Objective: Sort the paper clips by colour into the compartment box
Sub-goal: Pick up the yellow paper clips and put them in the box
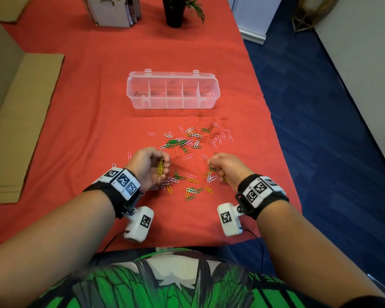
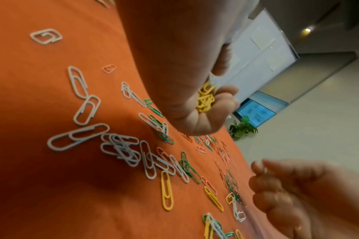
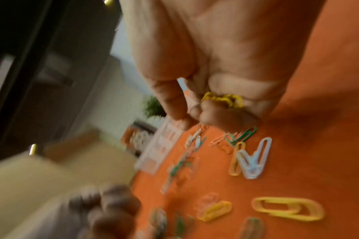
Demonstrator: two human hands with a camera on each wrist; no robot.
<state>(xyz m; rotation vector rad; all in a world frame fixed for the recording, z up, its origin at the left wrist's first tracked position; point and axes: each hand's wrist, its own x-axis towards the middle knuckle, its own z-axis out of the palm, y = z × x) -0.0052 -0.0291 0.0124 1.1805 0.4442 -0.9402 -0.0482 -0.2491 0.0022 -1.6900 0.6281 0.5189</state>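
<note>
- The left hand point(image 1: 150, 166) is cupped above the near edge of the scatter, its fingers point(image 2: 225, 97) curled round a small bunch of yellow paper clips point(image 1: 160, 167).
- The right hand point(image 1: 226, 167) is low over the table point(image 1: 76, 130), fingers point(image 3: 174, 103) bent inward; in the right wrist view a couple of yellow clips point(image 3: 225, 99) are tucked in the curled fingers, while thumb and forefinger meet at the tips.
- Loose paper clips point(image 1: 187, 141) in green, white, pink, red and yellow lie spread on the red cloth between the hands and the box, thickest in a tangle at the middle.
- A few yellow ones point(image 1: 192, 180) lie on the cloth between the two hands, mixed with white and green.
- The clear compartment box point(image 1: 173, 90) stands open beyond the clips, well apart from both hands, with dividers splitting it into a row of cells; I can see no clips in it.
- A potted plant point(image 1: 176, 10) and a cardboard box point(image 1: 111, 10) stand at the far end.
</note>
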